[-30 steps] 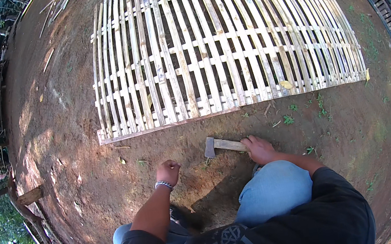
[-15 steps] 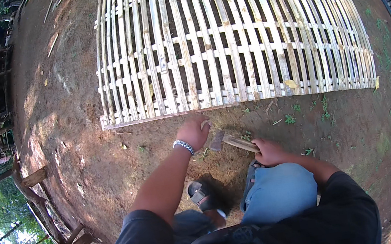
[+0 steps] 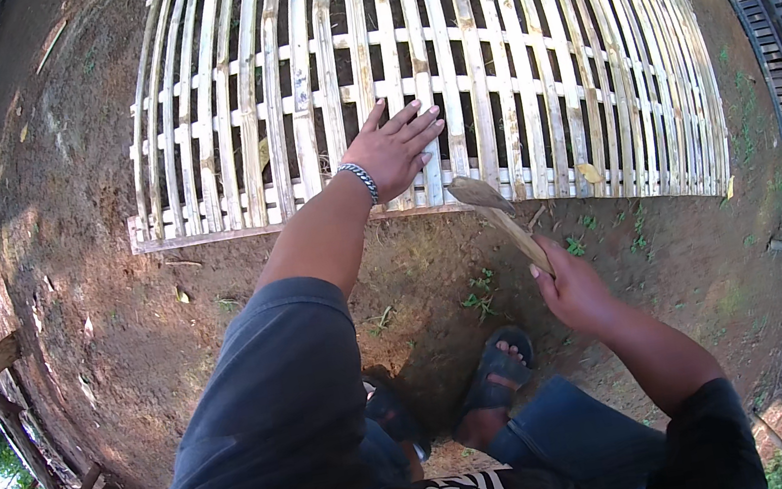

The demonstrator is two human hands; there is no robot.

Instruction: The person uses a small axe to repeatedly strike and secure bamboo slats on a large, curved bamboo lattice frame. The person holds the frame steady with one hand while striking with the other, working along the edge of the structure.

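Slanting over the near edge of a pale bamboo panel (image 3: 475, 85): one hatchet (image 3: 514, 234), small, head (image 3: 478, 193) pointing away from the person and a little to the left; contact with the slats (image 3: 417, 48) not clear. Right grip (image 3: 570, 289): closed around the lower part of the wooden handle (image 3: 525, 247), the butt out of sight in the hand. Handling, as judged: light enough for one hand, stiff throughout, weight gathered at the head, so it should want to tip forward; the bare wood looks dry rather than slick. Best hold: low on the handle for reach, nearer the middle for control, skin kept clear of the head. Left grip (image 3: 392, 151): empty, back upward, fingers spread over the slats at the near edge, left of the hatchet; a chain bracelet (image 3: 362, 180) at the wrist. Panel: lying on the earth (image 3: 397, 284), long narrow slats with a few cross strips, gaps between; wide, probably awkward for one person to lift, each slat likely springy and apt to split along its length, the cut edges perhaps sharp. Best hold: where slats meet strips. Also noted: one yellow leaf (image 3: 589, 173) on the slats, right of the hatchet.
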